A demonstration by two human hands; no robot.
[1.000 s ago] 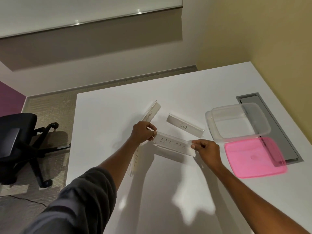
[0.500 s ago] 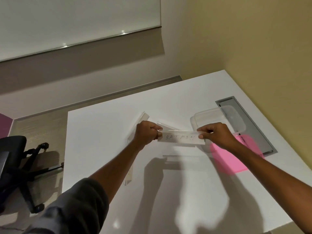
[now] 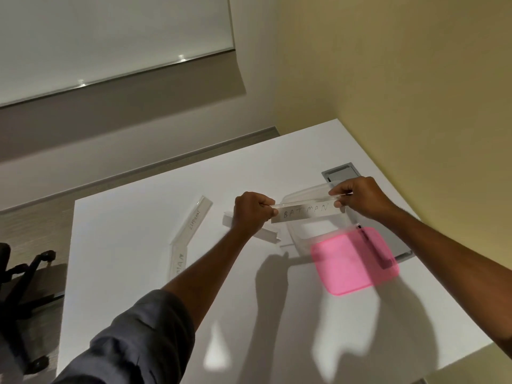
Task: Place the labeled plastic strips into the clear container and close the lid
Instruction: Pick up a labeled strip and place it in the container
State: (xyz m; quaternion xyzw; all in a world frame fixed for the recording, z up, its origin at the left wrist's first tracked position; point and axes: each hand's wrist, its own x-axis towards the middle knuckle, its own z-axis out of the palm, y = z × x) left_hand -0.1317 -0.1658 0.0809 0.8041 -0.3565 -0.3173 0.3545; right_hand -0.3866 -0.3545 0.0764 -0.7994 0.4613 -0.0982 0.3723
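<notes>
A clear plastic strip labeled BATMAN (image 3: 304, 213) is held level in the air by both ends. My left hand (image 3: 252, 210) pinches its left end and my right hand (image 3: 357, 196) pinches its right end. The strip hovers over the near-left part of the clear container (image 3: 313, 231), which stands open on the white table (image 3: 138, 273). The pink lid (image 3: 354, 260) lies flat just in front of the container. Three more strips lie on the table: one labeled ELEPHANT (image 3: 194, 221), one below it (image 3: 178, 263), and one partly hidden behind my left hand (image 3: 267, 234).
A grey cable hatch (image 3: 339, 173) is set into the table behind the container, next to the yellow wall. A black office chair (image 3: 19, 275) stands on the floor left of the table. The table's near edge runs at the lower right.
Both hands lifted the BATMAN strip off the table and carried it right, over the container. The view tilted up and to the right.
</notes>
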